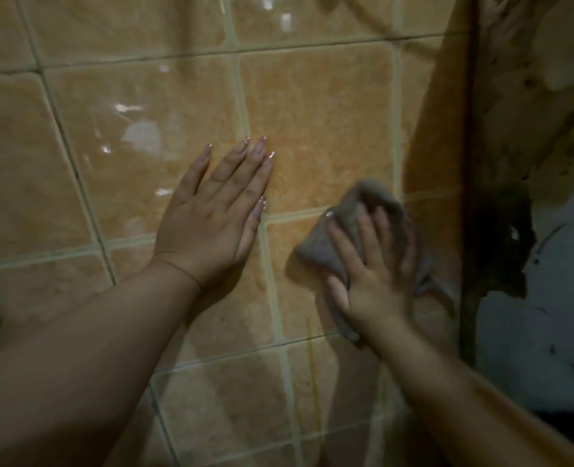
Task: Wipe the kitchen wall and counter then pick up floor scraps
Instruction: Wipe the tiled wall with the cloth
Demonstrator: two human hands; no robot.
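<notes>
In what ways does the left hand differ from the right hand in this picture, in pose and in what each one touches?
The left hand lies flat and bare on the tiled wall, while the right hand presses a grey cloth against it. The left hand looks sharp and its long nails show; the right hand is blurred. The left hand sits higher and further left. Both have straight fingers pointing up.

The right hand (373, 264) is motion-blurred, its fingers smeared, and it covers much of the grey cloth (332, 244). Both forearms run off the bottom edge. The peeling surface (548, 96) at right is too dim to identify.
</notes>
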